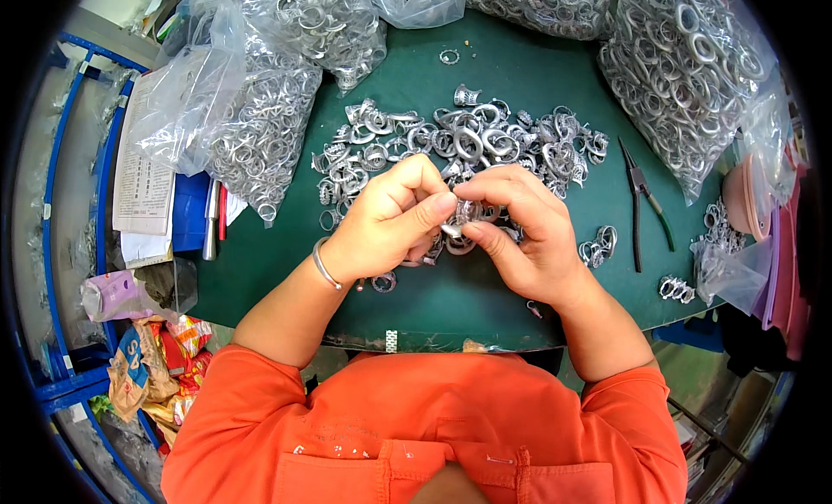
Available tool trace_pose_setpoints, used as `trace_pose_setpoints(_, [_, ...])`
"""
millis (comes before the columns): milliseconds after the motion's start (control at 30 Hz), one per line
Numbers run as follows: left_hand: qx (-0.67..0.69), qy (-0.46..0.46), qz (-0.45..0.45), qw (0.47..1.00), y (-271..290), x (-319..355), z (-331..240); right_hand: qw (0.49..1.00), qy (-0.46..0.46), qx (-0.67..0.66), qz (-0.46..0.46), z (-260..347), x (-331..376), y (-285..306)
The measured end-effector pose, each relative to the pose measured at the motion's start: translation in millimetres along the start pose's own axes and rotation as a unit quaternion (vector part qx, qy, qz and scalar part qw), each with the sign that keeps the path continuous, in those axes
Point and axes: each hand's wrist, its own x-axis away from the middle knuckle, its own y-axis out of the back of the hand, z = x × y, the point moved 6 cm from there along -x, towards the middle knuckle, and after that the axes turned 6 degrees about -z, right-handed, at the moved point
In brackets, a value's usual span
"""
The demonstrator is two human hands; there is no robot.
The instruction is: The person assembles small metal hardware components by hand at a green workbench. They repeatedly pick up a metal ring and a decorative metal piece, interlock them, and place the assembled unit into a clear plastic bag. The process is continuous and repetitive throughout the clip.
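Note:
A silver-coloured metal ring (469, 212) is held up between my two hands, over the front of a loose heap. My right hand (530, 231) pinches it between thumb and forefinger. At the ring's left side, my left hand (390, 214) has its thumb and forefinger pressed together, the other fingers curled under. Part of the ring is hidden by my fingertips. Just beyond my hands, the heap of similar metal rings (468, 143) spreads across the green table (260, 283). A smooth bangle (323, 266) circles my left wrist.
Clear bags full of rings stand at the back left (264, 114) and back right (680, 71). Dark-handled pliers (638, 183) lie right of the heap, near a few separate rings (598, 246). A pink tub (747, 199) sits at the right edge; blue shelving (54, 175) stands left.

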Motion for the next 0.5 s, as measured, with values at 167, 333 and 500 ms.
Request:
trace_pose_setpoints(167, [-0.008, 0.03, 0.01, 0.999, 4, 1, -3, 0.998, -0.048, 0.037, 0.027, -4, 0, 4])
trace_pose_setpoints(333, [-0.026, 0.012, -0.017, 0.999, 0, -2, -6, 0.993, -0.111, -0.001, 0.037, -9, 0, 5])
trace_pose_setpoints(500, [-0.134, -0.177, -0.041, 0.974, 1, -5, -5, 0.995, -0.088, 0.006, 0.039, -9, 1, 4])
